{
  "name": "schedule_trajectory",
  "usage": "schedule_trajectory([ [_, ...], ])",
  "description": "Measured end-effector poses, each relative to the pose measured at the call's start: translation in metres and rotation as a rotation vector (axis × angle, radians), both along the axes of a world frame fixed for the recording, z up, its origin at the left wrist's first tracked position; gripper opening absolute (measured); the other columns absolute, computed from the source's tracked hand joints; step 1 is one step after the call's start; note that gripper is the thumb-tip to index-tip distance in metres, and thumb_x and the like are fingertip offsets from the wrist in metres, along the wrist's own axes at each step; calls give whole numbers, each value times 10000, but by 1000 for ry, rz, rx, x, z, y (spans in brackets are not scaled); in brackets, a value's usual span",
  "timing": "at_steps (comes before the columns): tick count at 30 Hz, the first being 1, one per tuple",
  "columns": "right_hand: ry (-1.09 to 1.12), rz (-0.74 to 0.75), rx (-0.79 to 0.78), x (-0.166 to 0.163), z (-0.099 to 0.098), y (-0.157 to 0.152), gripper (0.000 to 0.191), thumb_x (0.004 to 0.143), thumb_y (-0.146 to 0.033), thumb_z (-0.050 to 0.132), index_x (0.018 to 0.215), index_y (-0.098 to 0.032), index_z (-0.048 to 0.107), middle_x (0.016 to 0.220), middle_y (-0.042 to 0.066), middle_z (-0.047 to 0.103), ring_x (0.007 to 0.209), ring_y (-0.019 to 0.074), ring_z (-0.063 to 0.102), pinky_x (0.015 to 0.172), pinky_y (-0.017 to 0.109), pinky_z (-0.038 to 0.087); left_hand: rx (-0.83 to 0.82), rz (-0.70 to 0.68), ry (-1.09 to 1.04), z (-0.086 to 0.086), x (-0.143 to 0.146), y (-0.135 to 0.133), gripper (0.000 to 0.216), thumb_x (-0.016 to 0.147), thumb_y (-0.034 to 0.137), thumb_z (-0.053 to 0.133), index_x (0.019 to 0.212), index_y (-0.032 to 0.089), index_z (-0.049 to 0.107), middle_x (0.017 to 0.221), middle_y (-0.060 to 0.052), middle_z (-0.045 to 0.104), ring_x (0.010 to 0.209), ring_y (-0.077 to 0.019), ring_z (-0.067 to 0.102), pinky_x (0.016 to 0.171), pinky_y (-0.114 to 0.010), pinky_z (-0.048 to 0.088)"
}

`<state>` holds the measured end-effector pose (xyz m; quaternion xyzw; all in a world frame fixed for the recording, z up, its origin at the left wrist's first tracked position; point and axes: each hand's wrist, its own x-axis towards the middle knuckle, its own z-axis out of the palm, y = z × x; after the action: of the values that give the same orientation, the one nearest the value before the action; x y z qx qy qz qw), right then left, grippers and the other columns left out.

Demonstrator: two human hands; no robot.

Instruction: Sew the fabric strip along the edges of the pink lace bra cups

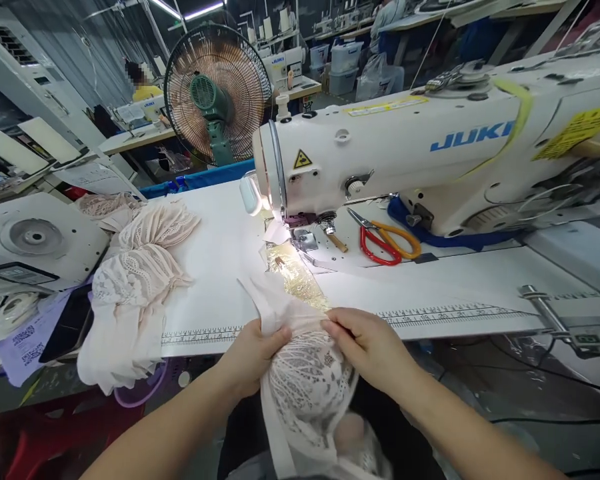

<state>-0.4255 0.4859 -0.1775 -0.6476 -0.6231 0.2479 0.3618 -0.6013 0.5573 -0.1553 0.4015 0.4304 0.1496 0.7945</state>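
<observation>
A pale pink lace bra (307, 380) hangs between my two hands over the front edge of the sewing table and my lap. My left hand (250, 357) grips its left edge, thumb on top of the fabric. On the other side, my right hand (367, 347) pinches the upper edge of the lace cup between thumb and fingers. A plain fabric strap end sticks up toward the sewing machine (380, 153). Under the lit needle area lies a small pale fabric piece (277, 231). The lower part of the bra is partly blurred.
Several lace bras (140, 280) are heaped at the left, hanging over the table edge. Red and orange-handled scissors (385, 240) lie beside the machine bed. A printed ruler (200, 335) runs along the front edge. A green fan (215, 100) stands behind; a person in yellow (147, 91) sits farther back.
</observation>
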Motion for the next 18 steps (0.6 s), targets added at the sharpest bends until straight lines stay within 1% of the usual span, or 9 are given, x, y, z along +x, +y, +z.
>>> schedule_trajectory([
  [4, 39, -168, -28, 22, -14, -45, 286, 853, -411, 464, 1005, -204, 588, 881, 63, 611, 644, 151, 541, 626, 282, 448, -156, 40, -4, -3, 8, 2, 483, 568, 268, 798, 970, 93, 594, 801, -114, 676, 793, -246, 640, 767, -365, 476],
  [5, 74, -200, -37, 26, -20, -56, 297, 841, -436, 484, 996, -209, 597, 896, 71, 606, 634, 150, 542, 621, 282, 456, -180, 36, 11, -3, 9, 5, 477, 564, 251, 797, 964, 91, 592, 785, -112, 675, 778, -243, 643, 758, -365, 480],
  [6, 130, -150, -54, 29, -27, -65, 301, 834, -467, 487, 909, -210, 624, 877, 76, 607, 654, 158, 558, 611, 275, 461, -197, 24, 24, -3, 10, 9, 462, 569, 240, 789, 957, 89, 590, 771, -110, 672, 760, -240, 645, 748, -364, 484],
  [8, 279, 93, -115, 26, -42, -76, 413, 775, -587, 507, 838, -211, 665, 850, 89, 616, 749, 202, 591, 641, 289, 478, -217, -21, 53, -2, 12, 16, 425, 596, 234, 765, 952, 89, 584, 756, -106, 670, 727, -233, 646, 732, -368, 491],
  [9, 352, 205, -155, 20, -49, -77, 494, 722, -646, 530, 909, -212, 673, 940, 109, 621, 865, 239, 591, 732, 324, 477, -222, -45, 65, -1, 13, 19, 411, 611, 242, 753, 953, 92, 582, 755, -104, 669, 716, -231, 646, 726, -371, 494],
  [11, 552, 357, -235, -2, -63, -69, 691, 618, -721, 566, 1075, -207, 637, 1109, 135, 593, 1057, 294, 528, 921, 406, 391, -227, -80, 82, 0, 15, 26, 398, 623, 269, 745, 946, 99, 585, 759, -100, 669, 710, -229, 644, 718, -374, 496],
  [13, 912, 429, -280, -30, -74, -54, 850, 549, -778, 556, 1170, -197, 582, 1180, 144, 567, 1137, 310, 481, 964, 431, 349, -219, -116, 80, 1, 16, 33, 397, 605, 296, 759, 910, 98, 601, 764, -103, 668, 723, -226, 641, 728, -368, 494],
  [15, 1246, 411, -335, -53, -78, -39, 847, 555, -756, 585, 1192, -199, 561, 1181, 131, 574, 1170, 294, 464, 984, 428, 330, -181, -142, 91, 2, 13, 41, 394, 567, 309, 785, 853, 95, 621, 760, -106, 667, 723, -220, 633, 739, -369, 490],
  [18, 1416, 400, -401, -69, -77, -30, 782, 551, -609, 708, 1203, -208, 545, 1157, 107, 598, 1185, 271, 458, 1014, 417, 303, -75, -110, 92, 5, 7, 54, 375, 523, 279, 811, 808, 98, 648, 773, -100, 667, 724, -211, 624, 743, -368, 487],
])
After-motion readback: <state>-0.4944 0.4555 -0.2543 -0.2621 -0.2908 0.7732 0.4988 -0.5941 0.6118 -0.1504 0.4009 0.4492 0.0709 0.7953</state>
